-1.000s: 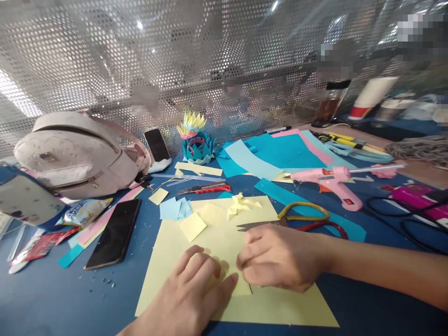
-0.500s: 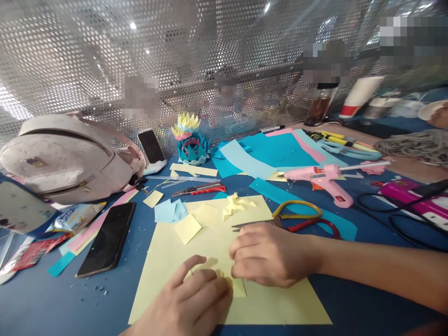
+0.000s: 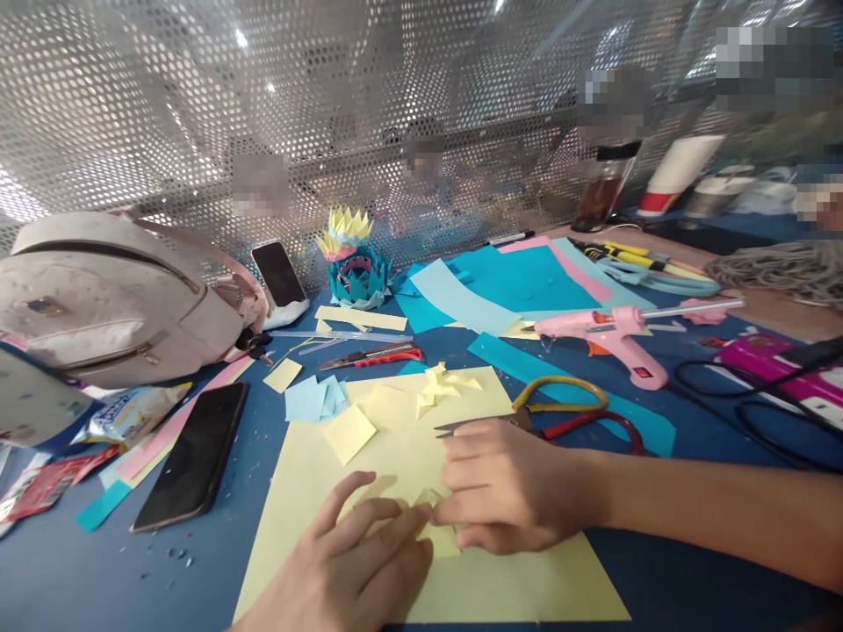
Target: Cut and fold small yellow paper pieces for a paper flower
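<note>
Low in the head view, my left hand [image 3: 362, 553] and my right hand [image 3: 514, 487] meet over a small yellow paper piece [image 3: 440, 537]. The fingertips of both press on it, and part of it is hidden under them. It lies on a large yellow sheet [image 3: 527, 584]. Behind my hands are a yellow square [image 3: 350, 434], light blue squares [image 3: 314, 399] and folded yellow pieces [image 3: 441, 384]. The scissors [image 3: 527, 417] lie just beyond my right hand, their blades partly behind it.
A pink glue gun [image 3: 612, 332] and blue paper [image 3: 507, 281] lie at the right and back. A red cutter [image 3: 388, 354], a black phone [image 3: 194, 456], a backpack [image 3: 111, 298] and a paper flower [image 3: 359, 272] stand or lie leftward and behind. A perforated metal screen [image 3: 395, 88] rises behind.
My right hand's fingers have shifted slightly and its thumb shows lower down. My left fingers are straighter, and more of the small yellow piece shows between my hands.
</note>
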{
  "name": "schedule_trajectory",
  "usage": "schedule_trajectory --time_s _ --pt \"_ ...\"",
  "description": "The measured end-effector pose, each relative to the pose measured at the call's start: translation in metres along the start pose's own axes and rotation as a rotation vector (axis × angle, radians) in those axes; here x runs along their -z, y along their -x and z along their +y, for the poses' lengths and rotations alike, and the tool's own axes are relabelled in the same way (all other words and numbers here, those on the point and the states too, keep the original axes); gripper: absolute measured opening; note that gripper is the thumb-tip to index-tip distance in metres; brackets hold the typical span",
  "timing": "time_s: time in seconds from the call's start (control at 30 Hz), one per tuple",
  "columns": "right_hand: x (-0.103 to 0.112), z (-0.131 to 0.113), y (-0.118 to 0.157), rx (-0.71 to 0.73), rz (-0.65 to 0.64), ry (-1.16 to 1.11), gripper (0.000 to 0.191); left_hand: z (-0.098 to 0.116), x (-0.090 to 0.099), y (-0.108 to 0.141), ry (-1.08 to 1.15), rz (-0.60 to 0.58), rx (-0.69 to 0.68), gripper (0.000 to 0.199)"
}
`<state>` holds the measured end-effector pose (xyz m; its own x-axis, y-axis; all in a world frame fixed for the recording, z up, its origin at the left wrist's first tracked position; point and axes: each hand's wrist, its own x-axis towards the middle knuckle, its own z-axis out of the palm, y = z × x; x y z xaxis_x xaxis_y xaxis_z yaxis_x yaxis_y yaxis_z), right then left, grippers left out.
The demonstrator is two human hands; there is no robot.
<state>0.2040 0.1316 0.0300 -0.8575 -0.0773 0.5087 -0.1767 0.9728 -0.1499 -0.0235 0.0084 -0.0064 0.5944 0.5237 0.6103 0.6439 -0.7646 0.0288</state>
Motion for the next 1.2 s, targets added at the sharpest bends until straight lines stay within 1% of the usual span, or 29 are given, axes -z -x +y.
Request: schedule_trajectory --time_s 0.07,0.17,0.23,0.3,0.43,0.57,0.63,0.7,0.77,0.9,0.97,1.0,1.1,1.2 --pt "0.002 -0.002 -0.002 -0.116 -0.032 -0.143 0.056 -0.002 0.004 0.000 0.054 -0.040 0.028 0.039" --pt "0.002 -0.006 -0.003 -0.294 -0.095 -0.305 0.044 -0.004 0.010 -0.003 0.158 -0.167 0.079 0.042" --pt "0.000 -0.009 -0.003 -0.353 -0.111 -0.300 0.034 -0.005 0.013 -0.005 0.221 -0.267 0.104 0.042" --pt "-0.003 -0.011 -0.002 -0.385 -0.121 -0.268 0.028 -0.006 0.015 -0.006 0.283 -0.312 0.127 0.040" --pt "-0.007 -0.013 -0.002 -0.409 -0.159 -0.209 0.026 -0.007 0.014 -0.009 0.371 -0.286 0.168 0.038" --pt "-0.008 -0.013 -0.003 -0.402 -0.178 -0.180 0.030 -0.006 0.013 -0.009 0.363 -0.308 0.158 0.040" --pt "-0.008 -0.012 -0.003 -0.389 -0.176 -0.194 0.031 -0.005 0.013 -0.007 0.348 -0.294 0.150 0.044" --pt "-0.008 -0.011 -0.002 -0.373 -0.164 -0.210 0.032 -0.004 0.013 -0.005 0.322 -0.242 0.142 0.050" --pt "-0.007 -0.010 0.000 -0.361 -0.146 -0.231 0.031 -0.003 0.013 -0.004 0.278 -0.178 0.137 0.050" --pt "-0.006 -0.007 0.001 -0.333 -0.105 -0.281 0.026 -0.002 0.012 -0.006 0.175 -0.031 0.079 0.041" --pt "-0.004 -0.006 0.001 -0.287 -0.092 -0.307 0.031 -0.003 0.011 -0.007 0.136 0.033 0.042 0.036" --pt "-0.003 -0.006 0.000 -0.256 -0.092 -0.324 0.034 -0.004 0.010 -0.007 0.125 0.047 0.029 0.034" --pt "-0.001 -0.006 0.000 -0.165 -0.120 -0.372 0.037 -0.006 0.009 -0.005 0.104 0.029 0.015 0.030" --pt "-0.002 -0.006 0.001 -0.118 -0.125 -0.369 0.034 -0.006 0.008 -0.003 0.075 -0.006 0.016 0.028"
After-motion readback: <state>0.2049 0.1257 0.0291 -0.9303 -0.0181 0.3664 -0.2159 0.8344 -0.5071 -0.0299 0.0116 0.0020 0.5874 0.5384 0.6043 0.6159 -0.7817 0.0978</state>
